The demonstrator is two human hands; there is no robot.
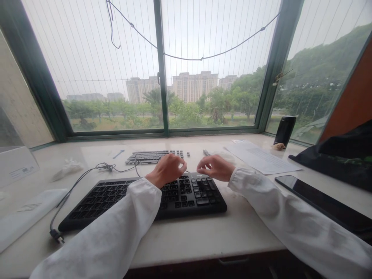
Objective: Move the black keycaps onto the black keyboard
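Note:
A black keyboard (181,203) lies across the table before me. Many of its positions, on the left and in the middle, show bare sockets, while the number pad at the right end still carries keycaps. Loose keycaps (154,156) are laid out in rows behind it. Over the keyboard's back edge, my left hand (168,169) is closed with thumb and forefinger in a pinch. My right hand (216,167) hovers above the number pad's back corner, its fingers curled in. Whatever either hand may hold is too small or hidden to make out.
A cable with a USB plug (56,235) runs along the keyboard's left. On the right are paper sheets (261,157), a phone (319,199), a black can (285,131) and a dark bag (345,155). A crumpled plastic bag (67,169) and white packet (31,209) lie left.

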